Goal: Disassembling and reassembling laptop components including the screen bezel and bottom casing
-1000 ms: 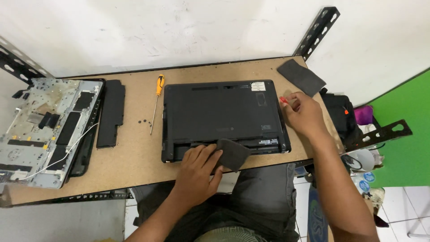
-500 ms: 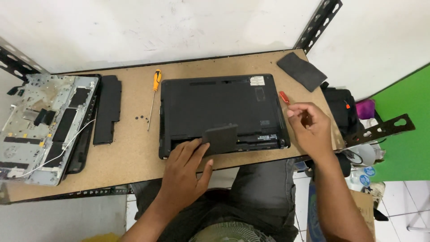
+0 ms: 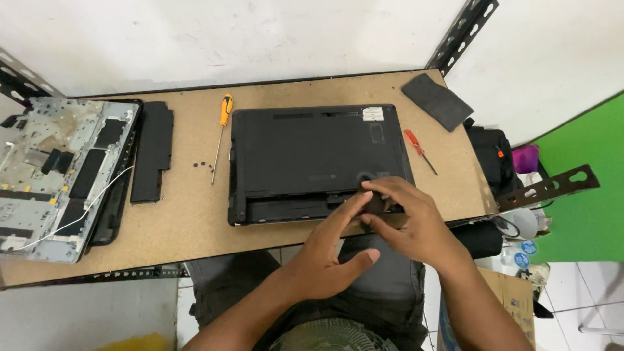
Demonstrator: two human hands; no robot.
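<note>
A black laptop lies bottom-up on the particle-board table. Both my hands meet over its near right corner. My left hand reaches up from below, and its fingertips touch a small dark cover piece. My right hand curls over the same piece from the right and pinches it. The fingers hide most of the piece. A small red screwdriver lies on the table just right of the laptop, with no hand on it.
An orange-handled screwdriver and a few loose screws lie left of the laptop. Further left are a black battery and an opened laptop chassis. A dark flat pad sits at the far right corner, above a black bag.
My right hand let go of the red screwdriver, which now lies on the table. My left hand carried the dark piece to the right, and both hands came together at the laptop's near right corner.
</note>
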